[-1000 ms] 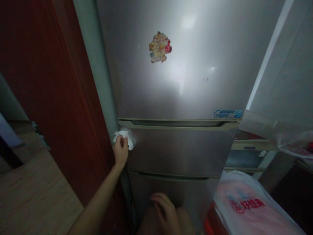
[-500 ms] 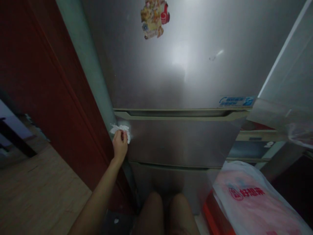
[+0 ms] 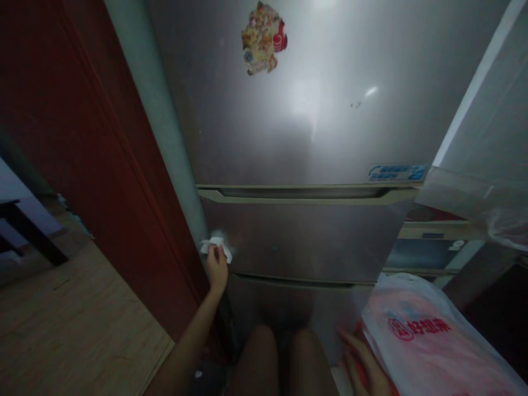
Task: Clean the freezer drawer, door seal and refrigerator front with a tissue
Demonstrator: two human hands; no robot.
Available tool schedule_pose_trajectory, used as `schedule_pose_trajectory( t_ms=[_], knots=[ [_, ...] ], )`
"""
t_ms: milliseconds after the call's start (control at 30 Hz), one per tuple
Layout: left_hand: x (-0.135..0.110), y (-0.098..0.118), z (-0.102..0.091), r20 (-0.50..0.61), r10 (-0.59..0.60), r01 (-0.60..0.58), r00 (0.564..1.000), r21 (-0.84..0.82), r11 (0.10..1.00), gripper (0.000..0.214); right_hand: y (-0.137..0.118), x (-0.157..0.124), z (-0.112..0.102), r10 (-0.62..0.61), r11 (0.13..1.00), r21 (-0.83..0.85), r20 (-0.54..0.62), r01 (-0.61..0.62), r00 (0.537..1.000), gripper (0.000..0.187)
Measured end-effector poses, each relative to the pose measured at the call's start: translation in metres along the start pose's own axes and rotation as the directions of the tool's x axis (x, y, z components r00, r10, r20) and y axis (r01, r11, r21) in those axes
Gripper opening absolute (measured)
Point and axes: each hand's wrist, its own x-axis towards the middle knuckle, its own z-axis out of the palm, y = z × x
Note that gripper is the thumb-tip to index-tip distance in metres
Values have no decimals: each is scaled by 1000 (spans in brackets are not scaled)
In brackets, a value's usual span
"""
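My left hand (image 3: 216, 267) grips a crumpled white tissue (image 3: 216, 245) and presses it to the left edge of the middle drawer (image 3: 305, 236) of a silver fridge (image 3: 313, 110). Low at the right, my right hand (image 3: 365, 366) hangs with its fingers loosely spread, holding nothing, beside a white and pink plastic bag (image 3: 424, 341). My bare knees (image 3: 284, 363) are at the bottom, close to the lowest drawer.
A colourful magnet (image 3: 263, 38) sticks on the upper fridge door. A dark red wooden panel (image 3: 82, 137) stands left of the fridge, with wood floor (image 3: 61, 324) beyond it. A low shelf (image 3: 433, 247) and clear plastic are at the right.
My left hand has slid the tissue down the drawer's left edge. My right hand, on my knee a second ago and out of sight after that, now shows beside the plastic bag.
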Motion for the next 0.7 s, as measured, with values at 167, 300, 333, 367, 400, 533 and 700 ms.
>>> schedule_pose_trajectory(
  t_ms=[167, 300, 333, 367, 400, 533, 700],
  knots=[
    [76, 63, 1, -113, 110, -119, 988, -75, 990, 26, -42, 91, -32, -192, 973, -174, -239, 153, 952, 42],
    [109, 89, -1, -116, 202, -208, 973, -40, 977, 23, -68, 146, -43, -346, 920, -297, -312, 255, 885, 52],
    [109, 89, -2, -100, 221, -224, 970, -14, 975, 22, -70, 156, -44, -372, 907, -323, -322, 268, 871, 54],
    [107, 86, -2, -76, 236, -236, 969, 11, 972, 22, -70, 163, -45, -391, 896, -347, -327, 276, 860, 55],
    [101, 81, -3, -48, 244, -242, 969, 32, 970, 21, -68, 169, -46, -403, 888, -367, -328, 278, 854, 56],
    [64, 41, -4, 48, 209, -212, 977, 81, 974, 22, -55, 181, -47, -422, 863, -420, -291, 281, 858, 59],
    [4, -13, -4, 102, 86, -97, 991, 111, 989, 23, -39, 190, -45, -414, 840, -469, -227, 273, 882, 66]
  ],
)
